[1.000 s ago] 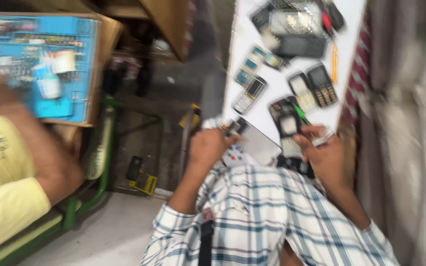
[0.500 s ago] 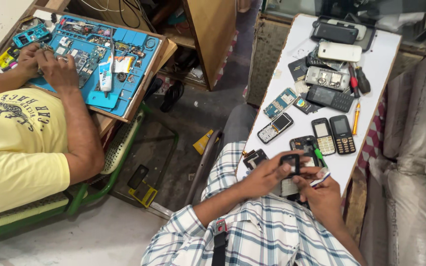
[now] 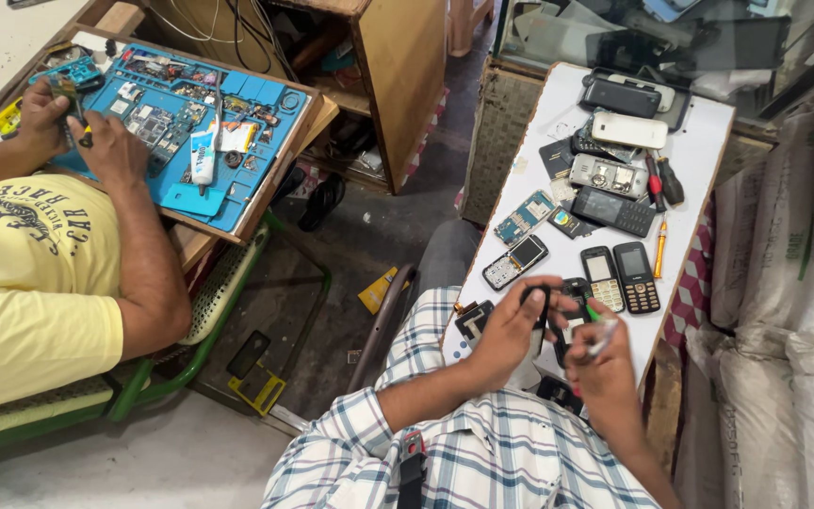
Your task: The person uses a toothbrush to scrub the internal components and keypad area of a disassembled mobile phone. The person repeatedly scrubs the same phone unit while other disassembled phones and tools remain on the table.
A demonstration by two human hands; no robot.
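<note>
Two hands work at the surface's (image 3: pixel 699 141) near edge: left hand (image 3: pixel 511 330) grips a black phone (image 3: pixel 558 316), still opened; right hand (image 3: pixel 600 363) pinches a green-tipped tool (image 3: pixel 597 325).

Both forearms are reaching forward from rolled-up plaid sleeves and converging in front of the chest. The left hand (image 3: pixel 511 332) is curling inward, its fingers (image 3: pixel 541 300) bending over at the tips and closing in a grip, thumb pressing from the near side. The right hand (image 3: pixel 600 363) is sitting just beside it, slightly lower, its wrist bending and its fingers pinching together. The two hands are nearly touching.
</note>
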